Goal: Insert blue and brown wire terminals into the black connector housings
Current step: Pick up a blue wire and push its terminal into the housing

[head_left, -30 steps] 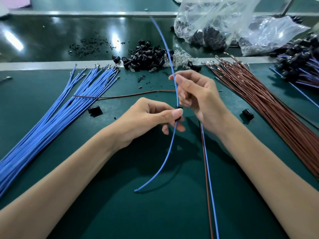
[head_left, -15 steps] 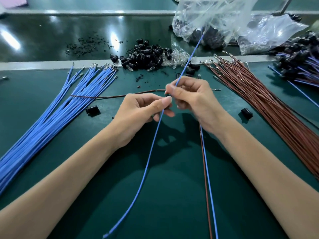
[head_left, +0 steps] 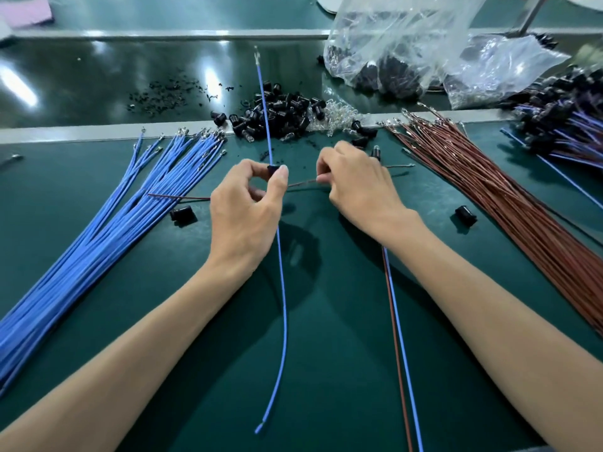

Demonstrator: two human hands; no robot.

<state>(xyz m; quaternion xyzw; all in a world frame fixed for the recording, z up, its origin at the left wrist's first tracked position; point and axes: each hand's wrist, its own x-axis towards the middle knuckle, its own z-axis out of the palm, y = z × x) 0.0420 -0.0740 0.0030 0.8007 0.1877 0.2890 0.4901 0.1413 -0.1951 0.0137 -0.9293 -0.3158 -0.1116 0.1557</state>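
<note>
The mat (head_left: 326, 353) carries two wire bundles, too dense to count: blue bundle (head_left: 107, 236) on the left, brown bundle (head_left: 509, 203) on the right. Two clear bags (head_left: 391, 44) lie at the back beside one pile of housings (head_left: 277, 119). The left hand (head_left: 244, 216) pinches one housing (head_left: 272, 169) between thumb and forefinger, with one blue wire (head_left: 283, 305) running through it, above the mat's middle. The right hand (head_left: 359, 190) pinches one brown wire (head_left: 301, 183). Two paired wires (head_left: 395, 337) lie under the right forearm. Two loose housings (head_left: 182, 214) sit on the mat, well apart.

Bare mat (head_left: 336, 353) lies open between blue wire bundle (head_left: 98, 243) and brown wire bundle (head_left: 522, 223).
</note>
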